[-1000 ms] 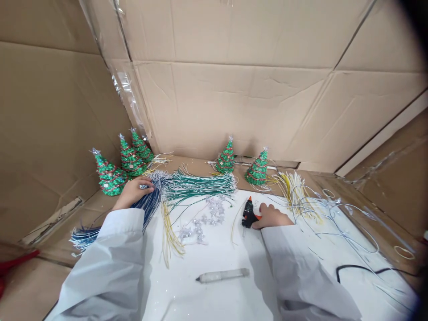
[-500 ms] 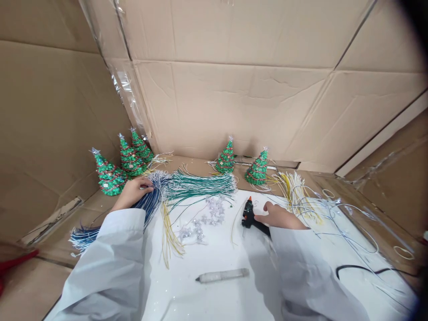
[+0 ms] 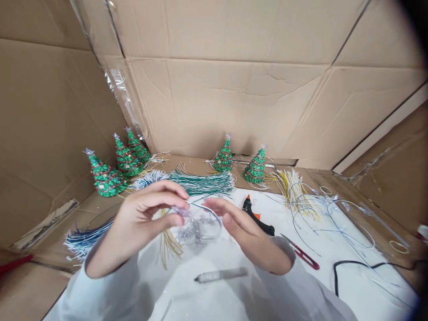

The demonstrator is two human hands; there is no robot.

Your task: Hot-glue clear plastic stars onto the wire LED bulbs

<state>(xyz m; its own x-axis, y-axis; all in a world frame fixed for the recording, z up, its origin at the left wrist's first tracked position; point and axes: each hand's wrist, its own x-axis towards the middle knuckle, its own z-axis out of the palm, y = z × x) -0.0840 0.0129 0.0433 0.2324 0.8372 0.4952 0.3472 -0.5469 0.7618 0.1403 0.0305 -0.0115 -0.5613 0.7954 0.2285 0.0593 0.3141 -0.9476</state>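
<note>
**Thin wire with clear piece, in hand; work judged only partly done**

Thin wire point(image 3: 204, 207): one, arched between the two hands above the tabletop. Clear piece point(image 3: 180, 212): one, blurred, pinched between thumb and fingers of the left hand point(image 3: 143, 218), with the wire's end at the same fingertips. Whether wire and piece were joined could not be told. Right hand point(image 3: 247, 229): fingers half curled at the wire's far end; grasp or mere touch, cannot tell.

Directions from the wire. Between six and seven o'clock, just below: clear stars point(image 3: 195, 229), loose. Eight: yellow wires point(image 3: 171, 247). Near nine: blue wires point(image 3: 88, 238), bundled. Twelve: green wires point(image 3: 202, 182), white-tipped. Three: glue gun point(image 3: 257, 215), lying unheld. Four: red-handled tool point(image 3: 305, 255). Toward six: pen point(image 3: 220, 275), on the white tabletop point(image 3: 187, 303).

Outer items: three green trees point(image 3: 109, 180) near ten; two more trees point(image 3: 223, 159) between one and two. All five bore star tops and appeared complete.

Outstanding, by judgement: the held pair, unfinished; the loose stars and wire bundles, not yet used.
</note>
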